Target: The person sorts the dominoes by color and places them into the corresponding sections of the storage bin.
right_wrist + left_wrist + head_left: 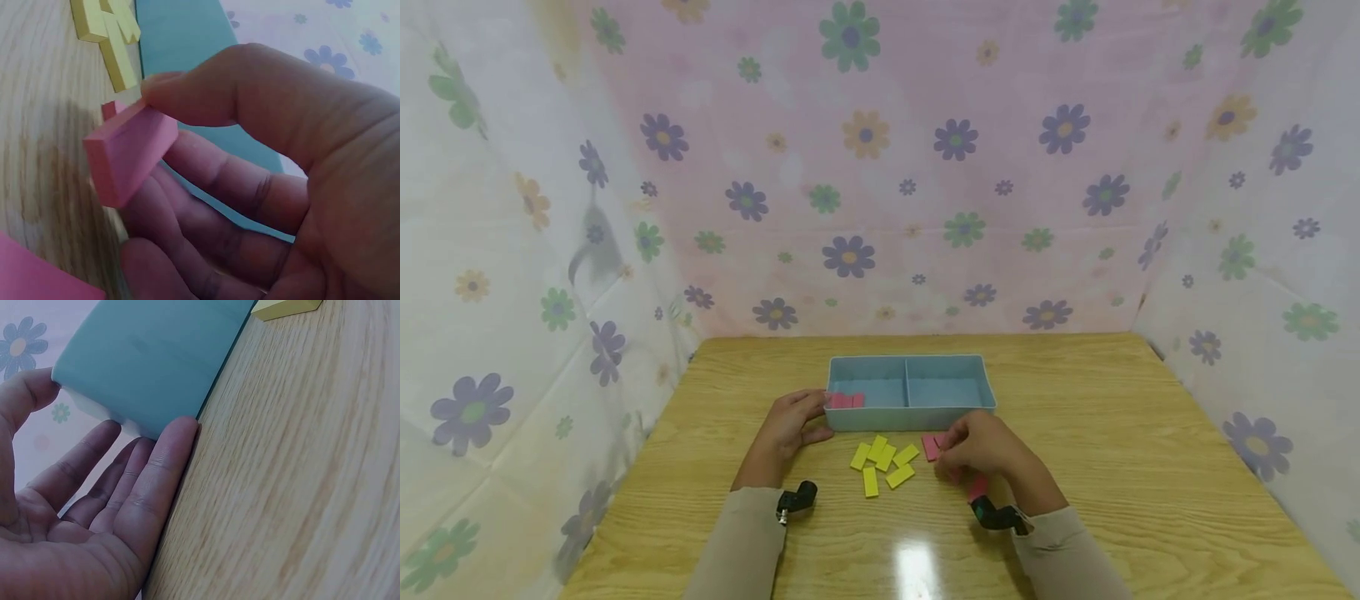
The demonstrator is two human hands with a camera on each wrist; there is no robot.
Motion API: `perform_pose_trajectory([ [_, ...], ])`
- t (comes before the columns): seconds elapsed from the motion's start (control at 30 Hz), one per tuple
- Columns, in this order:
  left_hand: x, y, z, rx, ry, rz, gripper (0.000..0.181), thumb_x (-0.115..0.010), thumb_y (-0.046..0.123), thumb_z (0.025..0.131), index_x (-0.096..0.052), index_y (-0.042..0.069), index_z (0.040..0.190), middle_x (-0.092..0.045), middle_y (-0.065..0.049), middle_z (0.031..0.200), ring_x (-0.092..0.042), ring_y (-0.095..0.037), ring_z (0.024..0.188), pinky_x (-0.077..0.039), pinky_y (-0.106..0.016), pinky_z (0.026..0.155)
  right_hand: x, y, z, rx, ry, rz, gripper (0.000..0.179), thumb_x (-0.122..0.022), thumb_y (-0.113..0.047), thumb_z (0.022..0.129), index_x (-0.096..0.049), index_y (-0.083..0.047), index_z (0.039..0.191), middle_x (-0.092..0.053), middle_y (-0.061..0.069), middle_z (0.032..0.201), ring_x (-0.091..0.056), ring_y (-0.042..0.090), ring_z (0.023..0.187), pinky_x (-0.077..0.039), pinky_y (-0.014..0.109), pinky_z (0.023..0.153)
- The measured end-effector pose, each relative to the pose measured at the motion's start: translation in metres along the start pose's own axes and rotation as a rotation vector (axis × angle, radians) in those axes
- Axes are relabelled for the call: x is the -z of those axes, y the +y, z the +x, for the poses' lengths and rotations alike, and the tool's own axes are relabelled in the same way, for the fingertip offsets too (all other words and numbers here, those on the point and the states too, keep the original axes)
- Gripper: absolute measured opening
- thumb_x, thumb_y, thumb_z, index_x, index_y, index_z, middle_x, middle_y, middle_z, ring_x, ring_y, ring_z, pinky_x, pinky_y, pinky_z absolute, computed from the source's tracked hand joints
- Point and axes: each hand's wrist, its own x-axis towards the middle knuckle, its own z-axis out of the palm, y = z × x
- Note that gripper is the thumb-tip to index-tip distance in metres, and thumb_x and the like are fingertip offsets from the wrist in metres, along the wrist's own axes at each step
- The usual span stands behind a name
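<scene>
My left hand (792, 423) rests at the left end of a light blue two-part box (910, 419). In the left wrist view, its fairly straight fingers (147, 481) touch the box's end. My right hand (988, 446) is in front of the box's right half. It pinches a pink rectangular block (128, 156) between thumb and fingers, tilted above the table. Other pink blocks (931, 448) lie beside and below this hand, partly hidden by it. Several pink blocks (847, 401) sit in the box's left compartment, at the near left corner.
Several yellow blocks (870, 482) lie loosely on the wooden table (1090, 392) between the hands, in front of the box. A divider (907, 383) splits the box into two compartments. Flowered cloth (910, 208) hangs behind and at both sides.
</scene>
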Motion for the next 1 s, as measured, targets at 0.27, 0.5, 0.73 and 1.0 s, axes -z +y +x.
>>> perform_pose_trajectory([
  [0.27,0.0,0.0,-0.001,-0.014,0.009,-0.001,0.043,-0.065,0.026,0.103,-0.063,0.003,0.139,-0.059,-0.015,0.145,-0.059,-0.03,0.129,-0.064,-0.044,0.083,0.006,0.0,0.001,0.025,-0.013,0.014,0.014,-0.086,-0.017,0.081,-0.079,-0.007,0.087,-0.074,0.003,0.074,-0.067,0.017,0.068,-0.056,0.033,0.062],
  [0.5,-0.001,0.0,0.0,-0.015,0.004,-0.005,0.043,-0.065,0.026,0.103,-0.063,0.003,0.139,-0.059,-0.015,0.145,-0.059,-0.031,0.13,-0.064,-0.043,0.083,0.009,-0.003,-0.002,0.038,-0.031,0.067,0.017,-0.085,-0.019,0.082,-0.079,-0.006,0.092,-0.075,0.005,0.075,-0.07,0.02,0.069,-0.059,0.038,0.065],
  [0.73,-0.001,-0.001,0.0,-0.016,0.0,0.0,0.044,-0.065,0.026,0.103,-0.063,0.002,0.139,-0.058,-0.016,0.146,-0.058,-0.032,0.131,-0.064,-0.044,0.084,0.014,-0.01,-0.002,0.062,-0.051,0.105,0.019,-0.081,-0.014,0.082,-0.079,-0.003,0.097,-0.075,0.007,0.078,-0.065,0.019,0.069,-0.056,0.036,0.063],
  [1.0,-0.001,-0.002,0.001,0.008,-0.007,-0.01,0.04,-0.066,0.029,0.103,-0.067,0.006,0.135,-0.064,-0.014,0.14,-0.063,-0.026,0.124,-0.064,-0.042,0.083,0.022,-0.019,0.001,0.055,-0.009,0.13,0.023,-0.076,-0.011,0.081,-0.079,-0.006,0.103,-0.077,0.007,0.087,-0.07,0.022,0.078,-0.062,0.046,0.072],
])
